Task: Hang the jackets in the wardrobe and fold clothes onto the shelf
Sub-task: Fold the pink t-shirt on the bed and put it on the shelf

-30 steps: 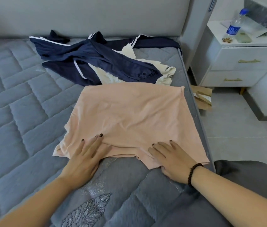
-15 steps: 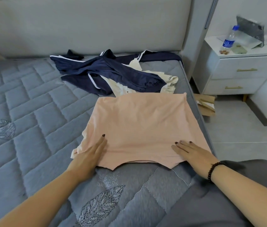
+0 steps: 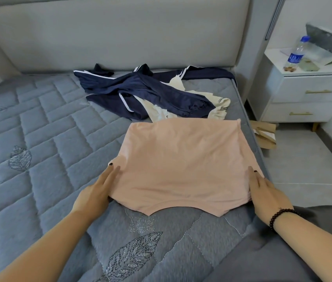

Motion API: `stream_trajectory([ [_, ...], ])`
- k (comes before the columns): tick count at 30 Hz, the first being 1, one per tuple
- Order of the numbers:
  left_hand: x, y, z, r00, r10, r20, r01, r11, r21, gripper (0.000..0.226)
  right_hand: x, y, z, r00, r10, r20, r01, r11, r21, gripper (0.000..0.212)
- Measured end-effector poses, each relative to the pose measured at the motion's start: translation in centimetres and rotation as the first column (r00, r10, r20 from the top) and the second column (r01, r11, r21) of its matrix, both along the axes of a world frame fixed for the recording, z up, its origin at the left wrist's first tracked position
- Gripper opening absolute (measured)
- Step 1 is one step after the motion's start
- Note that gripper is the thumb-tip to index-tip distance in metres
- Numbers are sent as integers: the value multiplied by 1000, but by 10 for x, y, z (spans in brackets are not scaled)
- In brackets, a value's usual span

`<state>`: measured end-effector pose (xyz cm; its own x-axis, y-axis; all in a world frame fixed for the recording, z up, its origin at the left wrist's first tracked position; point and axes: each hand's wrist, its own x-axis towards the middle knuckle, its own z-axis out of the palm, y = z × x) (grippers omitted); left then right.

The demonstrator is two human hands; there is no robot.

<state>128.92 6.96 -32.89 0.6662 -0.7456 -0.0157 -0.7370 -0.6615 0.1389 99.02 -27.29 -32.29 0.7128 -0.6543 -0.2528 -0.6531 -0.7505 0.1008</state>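
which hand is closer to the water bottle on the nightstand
Right. The right hand rests at the peach garment's right edge, on the water bottle's side; the left hand lies at its left edge, farther away.

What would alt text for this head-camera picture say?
Two hands, left hand and right hand, lie flat at the side edges of a peach cotton garment on a grey quilted mattress; navy and cream clothes lie behind.

One peach garment, one navy jacket, one cream garment, one water bottle, two hands
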Motion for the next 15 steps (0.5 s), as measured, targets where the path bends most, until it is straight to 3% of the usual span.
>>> stream_trajectory([
  [5,-3,29,13,991,-133,10,129,974,184,111,4,8,2,998,39,-56,-40,999,-10,90],
  [8,-18,38,20,984,-176,25,158,931,329,126,4,7,5,984,121,-131,-137,983,-123,86],
  [12,-33,28,26,979,-200,42,120,732,671,104,-3,10,8,960,179,-216,-207,972,-112,76],
  [15,-54,-3,33,989,-100,105,-26,595,803,100,-12,6,9,977,127,-174,-136,990,-41,63],
])
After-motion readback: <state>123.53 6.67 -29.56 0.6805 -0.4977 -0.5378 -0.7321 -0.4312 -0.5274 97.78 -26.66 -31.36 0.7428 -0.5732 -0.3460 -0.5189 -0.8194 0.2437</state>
